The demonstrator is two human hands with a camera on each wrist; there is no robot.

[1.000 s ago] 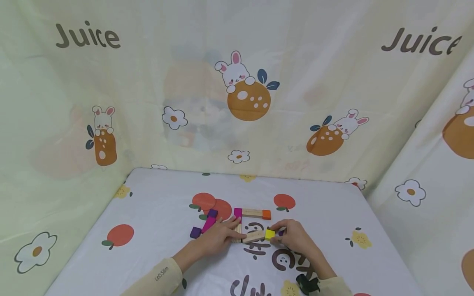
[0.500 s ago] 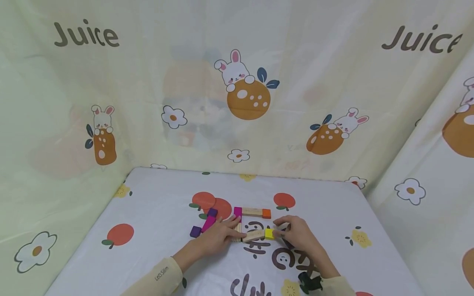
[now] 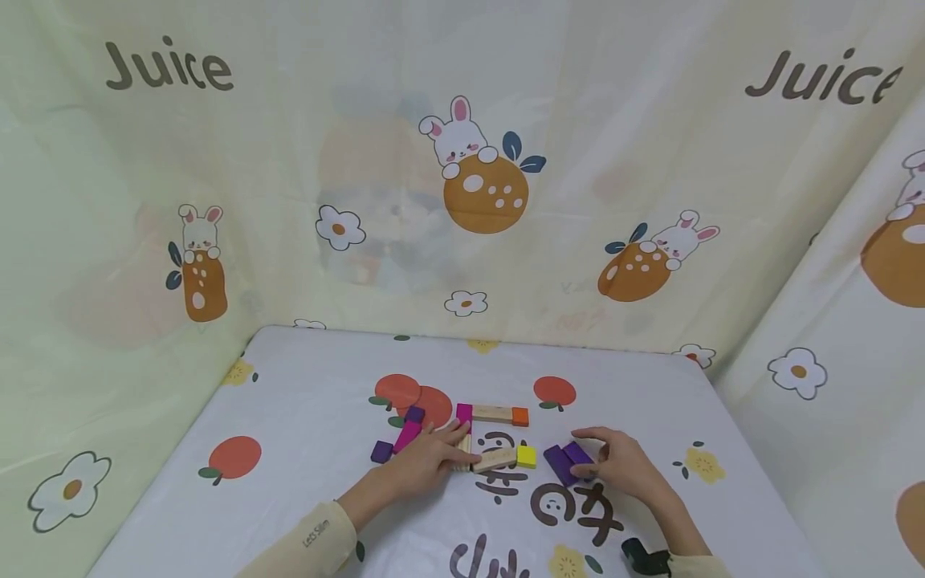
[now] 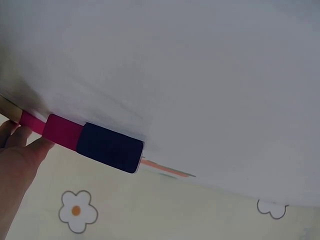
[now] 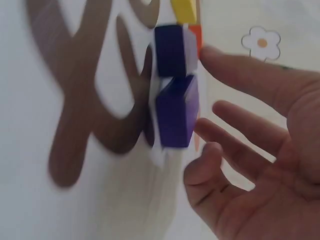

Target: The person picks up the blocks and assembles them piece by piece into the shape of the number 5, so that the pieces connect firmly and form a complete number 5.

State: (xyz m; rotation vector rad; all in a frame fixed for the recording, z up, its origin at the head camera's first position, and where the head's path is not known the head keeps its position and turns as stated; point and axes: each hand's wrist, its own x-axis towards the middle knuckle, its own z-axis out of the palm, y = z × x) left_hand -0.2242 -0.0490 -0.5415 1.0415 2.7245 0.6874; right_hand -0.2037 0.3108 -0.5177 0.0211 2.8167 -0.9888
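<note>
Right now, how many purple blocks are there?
4: two purple oblong wooden blocks by the right hand, two small dark-purple wooden blocks near the left hand, which may hide more.

In head view, two purple blocks (image 3: 559, 466) lie close side by side, both slanting 11 to 5 o'clock. At their 9 o'clock, yellow cube (image 3: 526, 457) meets end of pale wooden block (image 3: 495, 460). Toward 12 o'clock from this, row: magenta block (image 3: 464, 413), wooden bar (image 3: 493, 414), orange cube (image 3: 520, 417). Toward 10 o'clock, slanted magenta bar (image 3: 407, 435) between dark purple cubes (image 3: 382, 452).
</note>
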